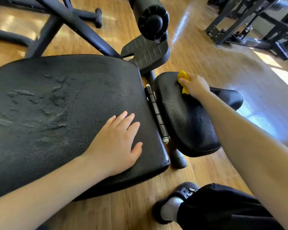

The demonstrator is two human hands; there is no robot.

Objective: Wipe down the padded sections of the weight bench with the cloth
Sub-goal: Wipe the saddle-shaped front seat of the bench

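Observation:
The weight bench's large black back pad fills the left half of the view, with damp streaks across its left part. My left hand rests flat on its right end, fingers apart, holding nothing. Across a hinge gap lies the smaller black seat pad. My right hand presses a crumpled yellow cloth onto the far end of that seat pad. Most of the cloth is hidden under my fingers.
A black foam roller and a ribbed footplate stand beyond the seat pad. The bench's frame legs spread over the wooden floor at the top left. Another dark machine frame stands at the top right. My shoe is at the bottom.

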